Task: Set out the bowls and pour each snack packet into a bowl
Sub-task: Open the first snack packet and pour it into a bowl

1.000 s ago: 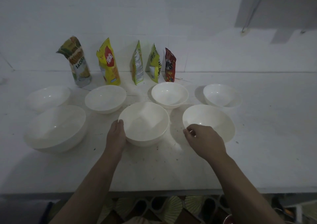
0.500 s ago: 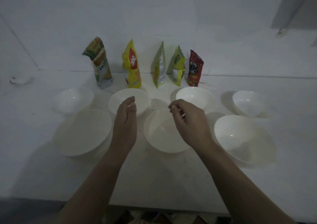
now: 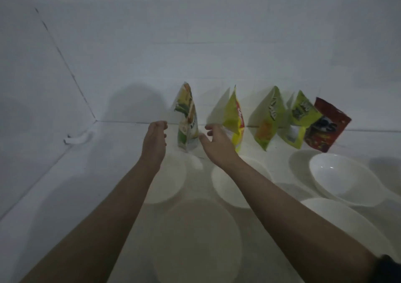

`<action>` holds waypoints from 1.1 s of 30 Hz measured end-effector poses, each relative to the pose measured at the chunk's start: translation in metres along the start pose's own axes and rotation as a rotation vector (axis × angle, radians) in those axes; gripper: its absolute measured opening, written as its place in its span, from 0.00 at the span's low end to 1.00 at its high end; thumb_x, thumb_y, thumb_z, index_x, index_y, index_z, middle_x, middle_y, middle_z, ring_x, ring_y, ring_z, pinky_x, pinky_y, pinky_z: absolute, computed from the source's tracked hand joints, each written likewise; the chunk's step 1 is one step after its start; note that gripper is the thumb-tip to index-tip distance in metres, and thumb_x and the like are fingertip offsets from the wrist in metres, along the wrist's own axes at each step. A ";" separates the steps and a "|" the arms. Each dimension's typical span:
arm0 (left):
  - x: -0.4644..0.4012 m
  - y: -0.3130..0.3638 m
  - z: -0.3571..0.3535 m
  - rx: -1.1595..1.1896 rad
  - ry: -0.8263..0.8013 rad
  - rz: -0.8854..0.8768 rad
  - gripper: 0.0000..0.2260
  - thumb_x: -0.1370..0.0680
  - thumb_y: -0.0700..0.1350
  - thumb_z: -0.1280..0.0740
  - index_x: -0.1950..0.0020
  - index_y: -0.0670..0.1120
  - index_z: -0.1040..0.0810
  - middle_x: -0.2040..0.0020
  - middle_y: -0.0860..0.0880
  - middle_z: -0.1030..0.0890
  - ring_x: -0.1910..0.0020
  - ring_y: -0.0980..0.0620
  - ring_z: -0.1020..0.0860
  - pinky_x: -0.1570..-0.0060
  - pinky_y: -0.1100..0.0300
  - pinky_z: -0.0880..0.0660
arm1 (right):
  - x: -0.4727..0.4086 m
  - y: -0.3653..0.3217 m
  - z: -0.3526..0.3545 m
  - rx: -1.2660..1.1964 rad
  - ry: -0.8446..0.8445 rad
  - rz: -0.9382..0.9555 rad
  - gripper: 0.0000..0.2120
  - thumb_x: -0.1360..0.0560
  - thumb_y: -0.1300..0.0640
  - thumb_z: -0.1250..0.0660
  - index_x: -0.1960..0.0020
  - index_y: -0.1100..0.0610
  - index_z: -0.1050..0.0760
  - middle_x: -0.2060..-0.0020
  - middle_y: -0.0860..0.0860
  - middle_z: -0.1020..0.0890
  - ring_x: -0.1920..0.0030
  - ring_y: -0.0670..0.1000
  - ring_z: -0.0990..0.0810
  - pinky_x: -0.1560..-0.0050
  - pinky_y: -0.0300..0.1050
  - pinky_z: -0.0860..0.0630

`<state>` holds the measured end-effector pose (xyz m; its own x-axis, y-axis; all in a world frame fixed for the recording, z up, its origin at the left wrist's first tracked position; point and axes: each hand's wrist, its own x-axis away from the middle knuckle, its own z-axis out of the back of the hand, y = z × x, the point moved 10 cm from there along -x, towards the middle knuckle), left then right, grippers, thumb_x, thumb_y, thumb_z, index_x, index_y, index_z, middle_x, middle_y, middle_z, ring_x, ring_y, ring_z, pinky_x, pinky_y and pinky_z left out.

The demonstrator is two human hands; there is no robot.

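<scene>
White counter [image 3: 104, 174], leftmost packet [image 3: 187, 120] upright between left hand [image 3: 154, 140] and right hand [image 3: 217, 146] (both grips spread, holding nothing), bowls [image 3: 338, 178] nearer

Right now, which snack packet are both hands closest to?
The leftmost packet, green and white. It stands between the left hand and right hand; neither hand visibly grips it.
</scene>
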<state>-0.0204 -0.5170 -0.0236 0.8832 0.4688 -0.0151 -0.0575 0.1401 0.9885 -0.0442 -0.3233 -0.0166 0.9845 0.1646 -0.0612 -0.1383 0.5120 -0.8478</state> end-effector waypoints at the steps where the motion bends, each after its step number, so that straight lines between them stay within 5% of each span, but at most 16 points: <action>1: -0.021 -0.011 0.001 -0.009 -0.021 0.042 0.10 0.17 0.50 0.46 0.45 0.49 0.26 0.42 0.49 0.24 0.39 0.44 0.26 0.37 0.46 0.29 | -0.014 0.003 -0.014 -0.008 -0.022 -0.030 0.26 0.20 0.46 0.38 0.27 0.57 0.37 0.33 0.57 0.28 0.35 0.55 0.27 0.46 0.42 0.33; 6: -0.088 -0.055 -0.024 -0.008 -0.152 0.221 0.16 0.17 0.52 0.47 0.38 0.46 0.27 0.34 0.45 0.26 0.36 0.43 0.28 0.34 0.47 0.31 | -0.063 0.022 -0.060 -0.068 0.004 -0.150 0.37 0.24 0.40 0.35 0.23 0.52 0.47 0.29 0.60 0.37 0.30 0.63 0.34 0.31 0.58 0.34; 12: -0.132 -0.089 -0.077 0.049 -0.325 0.316 0.23 0.17 0.55 0.48 0.28 0.44 0.31 0.28 0.46 0.30 0.31 0.42 0.31 0.33 0.51 0.32 | -0.088 0.040 -0.081 -0.138 0.064 -0.154 0.36 0.28 0.45 0.33 0.26 0.47 0.46 0.34 0.60 0.30 0.34 0.62 0.29 0.38 0.62 0.26; 16: -0.146 -0.090 -0.102 0.114 -0.407 0.313 0.17 0.16 0.53 0.49 0.47 0.50 0.21 0.46 0.48 0.20 0.50 0.53 0.22 0.52 0.61 0.26 | -0.098 0.041 -0.083 -0.182 0.060 -0.088 0.31 0.24 0.55 0.34 0.25 0.51 0.43 0.36 0.51 0.25 0.36 0.55 0.25 0.39 0.57 0.24; 18: -0.149 -0.089 -0.108 0.142 -0.420 0.297 0.18 0.16 0.53 0.50 0.44 0.50 0.22 0.47 0.49 0.21 0.53 0.57 0.23 0.56 0.64 0.27 | -0.101 0.043 -0.082 -0.202 0.048 -0.073 0.29 0.22 0.58 0.36 0.24 0.51 0.43 0.35 0.50 0.26 0.35 0.53 0.25 0.36 0.54 0.26; 21: -0.148 -0.083 -0.106 0.144 -0.408 0.262 0.21 0.15 0.53 0.52 0.34 0.47 0.25 0.43 0.49 0.23 0.49 0.55 0.24 0.50 0.63 0.28 | -0.102 0.046 -0.076 -0.248 0.052 -0.073 0.26 0.18 0.56 0.39 0.23 0.52 0.45 0.31 0.50 0.28 0.33 0.51 0.28 0.35 0.46 0.29; 24: -0.141 -0.070 -0.098 0.070 -0.411 0.195 0.22 0.15 0.52 0.54 0.44 0.49 0.21 0.50 0.53 0.20 0.53 0.59 0.23 0.54 0.65 0.28 | -0.096 0.044 -0.060 -0.310 0.129 -0.082 0.21 0.17 0.52 0.42 0.26 0.55 0.41 0.36 0.50 0.25 0.37 0.49 0.25 0.46 0.31 0.28; 26: -0.132 -0.054 -0.088 0.025 -0.399 0.134 0.24 0.18 0.59 0.52 0.47 0.52 0.19 0.48 0.52 0.17 0.47 0.55 0.20 0.45 0.58 0.25 | -0.088 0.034 -0.050 -0.371 0.193 -0.056 0.19 0.17 0.51 0.43 0.28 0.55 0.39 0.41 0.46 0.25 0.43 0.44 0.25 0.55 0.21 0.29; 29: -0.138 -0.061 -0.070 -0.037 -0.332 0.055 0.33 0.29 0.74 0.48 0.43 0.51 0.20 0.44 0.50 0.17 0.45 0.50 0.19 0.41 0.46 0.25 | -0.072 0.017 -0.034 -0.477 0.288 -0.026 0.14 0.17 0.49 0.43 0.34 0.52 0.36 0.46 0.42 0.23 0.51 0.34 0.24 0.56 0.24 0.27; 33: -0.071 0.004 -0.034 -0.052 -0.203 -0.049 0.30 0.23 0.69 0.48 0.44 0.43 0.25 0.51 0.49 0.18 0.52 0.52 0.19 0.57 0.57 0.24 | -0.040 -0.017 -0.018 -0.612 0.310 0.003 0.06 0.17 0.47 0.46 0.41 0.45 0.34 0.51 0.36 0.23 0.55 0.29 0.23 0.55 0.29 0.25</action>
<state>-0.0992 -0.5202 -0.0233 0.9609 0.2756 -0.0272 -0.0314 0.2062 0.9780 -0.0789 -0.3530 -0.0094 0.9822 -0.1303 -0.1349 -0.1451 -0.0722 -0.9868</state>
